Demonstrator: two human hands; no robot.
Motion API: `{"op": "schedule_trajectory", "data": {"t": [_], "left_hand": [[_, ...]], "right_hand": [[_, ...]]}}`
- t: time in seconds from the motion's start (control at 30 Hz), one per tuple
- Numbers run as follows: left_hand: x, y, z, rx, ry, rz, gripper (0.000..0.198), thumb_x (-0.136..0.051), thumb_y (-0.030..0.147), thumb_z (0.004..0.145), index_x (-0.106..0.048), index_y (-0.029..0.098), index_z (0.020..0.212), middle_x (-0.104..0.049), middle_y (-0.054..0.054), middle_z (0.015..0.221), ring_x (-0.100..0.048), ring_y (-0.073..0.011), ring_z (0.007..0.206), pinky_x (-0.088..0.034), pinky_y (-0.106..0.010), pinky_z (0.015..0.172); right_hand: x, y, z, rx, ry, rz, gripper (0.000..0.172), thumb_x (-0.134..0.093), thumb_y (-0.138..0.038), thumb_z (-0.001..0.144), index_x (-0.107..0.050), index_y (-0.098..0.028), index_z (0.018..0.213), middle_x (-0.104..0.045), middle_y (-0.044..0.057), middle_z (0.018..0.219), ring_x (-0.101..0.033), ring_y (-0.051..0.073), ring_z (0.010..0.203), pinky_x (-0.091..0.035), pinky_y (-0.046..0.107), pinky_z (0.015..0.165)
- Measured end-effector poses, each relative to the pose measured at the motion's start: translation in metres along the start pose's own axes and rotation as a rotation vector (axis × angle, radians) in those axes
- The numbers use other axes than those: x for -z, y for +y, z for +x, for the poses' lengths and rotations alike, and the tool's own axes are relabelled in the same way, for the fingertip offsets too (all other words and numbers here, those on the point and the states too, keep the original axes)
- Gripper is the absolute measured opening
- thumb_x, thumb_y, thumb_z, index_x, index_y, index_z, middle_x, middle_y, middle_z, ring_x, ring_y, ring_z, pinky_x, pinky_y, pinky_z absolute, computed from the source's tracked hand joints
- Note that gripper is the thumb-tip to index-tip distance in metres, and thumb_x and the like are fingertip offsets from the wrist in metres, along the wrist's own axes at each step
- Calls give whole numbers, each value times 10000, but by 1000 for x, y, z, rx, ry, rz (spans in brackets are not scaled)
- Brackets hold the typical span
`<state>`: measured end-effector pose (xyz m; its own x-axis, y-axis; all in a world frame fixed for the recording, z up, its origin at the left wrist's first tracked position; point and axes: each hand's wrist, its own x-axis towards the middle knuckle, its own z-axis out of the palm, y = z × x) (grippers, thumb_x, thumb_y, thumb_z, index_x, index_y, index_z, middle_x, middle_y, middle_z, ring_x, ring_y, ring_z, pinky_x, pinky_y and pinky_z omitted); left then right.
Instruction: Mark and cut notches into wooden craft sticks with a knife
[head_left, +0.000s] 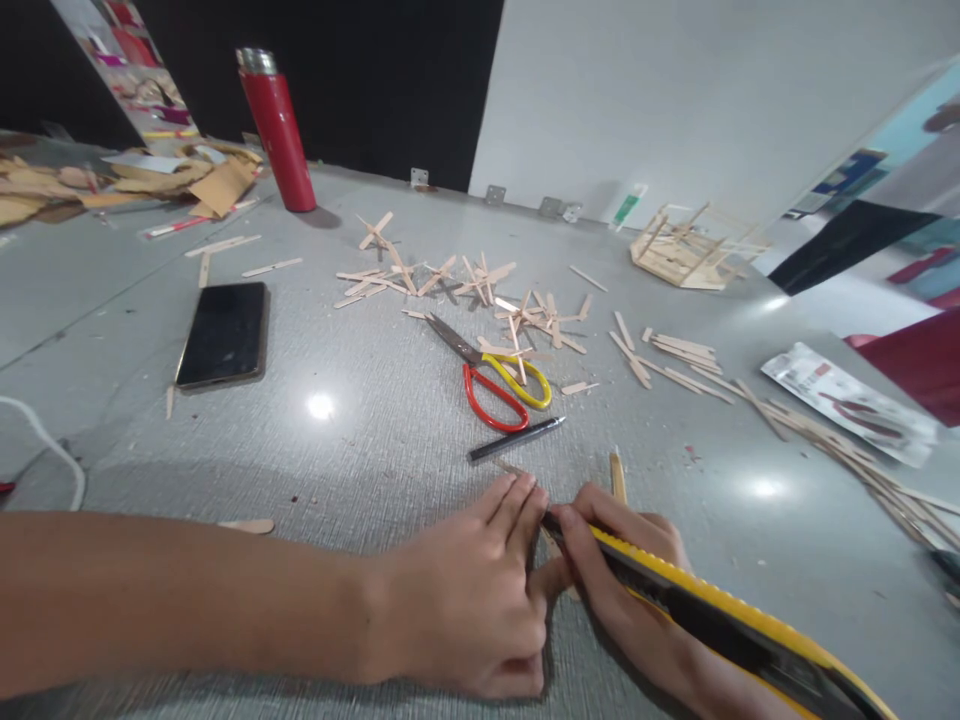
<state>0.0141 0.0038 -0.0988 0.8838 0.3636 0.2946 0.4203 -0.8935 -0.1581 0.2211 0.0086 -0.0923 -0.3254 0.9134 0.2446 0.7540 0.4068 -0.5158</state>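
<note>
1. The grey, finely textured table (142,450) carries everything; its far edge runs along a black panel (360,90) and a white panel (645,100), with a person in dark trousers (840,240) past the right side.
2. Nearest: one yellow-and-black cutter knife (720,610) and one wooden piece (553,548), mostly covered by the hands.
3. Farther: one black pen (517,439), one pair of scissors (474,355) with a red and a yellow handle, one phone (223,333) toward the left, one packet (847,400) toward the right edge.
4. Beyond the scissors, a scatter of stick pieces (480,278), too tangled to count; near the far edge, one red bottle (279,135) at left and one wooden frame (694,250) at right.
5. The right hand (637,570) is closed around the knife, its front end beside the left fingertips.
6. The left hand (472,590) lies palm down, fingers together; whether it pinches anything I cannot tell. The wooden piece shows between both hands, just beside the left fingers and under the knife's front end.
</note>
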Motion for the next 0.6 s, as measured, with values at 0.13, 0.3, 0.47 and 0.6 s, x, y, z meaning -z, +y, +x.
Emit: {"op": "schedule_trajectory", "data": {"t": [0.13,0.3,0.47,0.6], "left_hand": [[2,1,1,10,-12,0,582,-468,486,999,-736,18,1219,-638,-361,1364,-605,-478,1337,-312,-580,1191],[4,2,3,40,-42,-19,593,-476,466,995,-716,-3,1268,-627,-365,1379,-585,-483,1357,-328,-572,1197],[3,2,3,45,-35,-46,609,-470,486,1005,-712,-5,1270,-607,-378,1393,-583,-491,1355,-340,-579,1196],[2,1,2,42,-25,-57,603,-480,495,1002,-722,1,1248,-604,-383,1393,-588,-495,1348,-346,-581,1193]], "right_hand": [[-3,1,1,29,8,48,384,-538,-298,1059,-428,-252,694,-429,-100,505,-443,79,400,-372,222,462],[-2,4,1,75,-62,123,353,-503,-286,1079,-439,-255,733,-458,-98,506,-466,76,388,-362,215,442],[4,2,1,72,-92,91,382,-470,-306,1093,-416,-256,719,-456,-88,516,-483,82,410,-368,221,460],[3,5,-2,61,-104,118,390,-464,-329,1098,-405,-257,719,-465,-82,517,-467,93,423,-366,239,476]]}}
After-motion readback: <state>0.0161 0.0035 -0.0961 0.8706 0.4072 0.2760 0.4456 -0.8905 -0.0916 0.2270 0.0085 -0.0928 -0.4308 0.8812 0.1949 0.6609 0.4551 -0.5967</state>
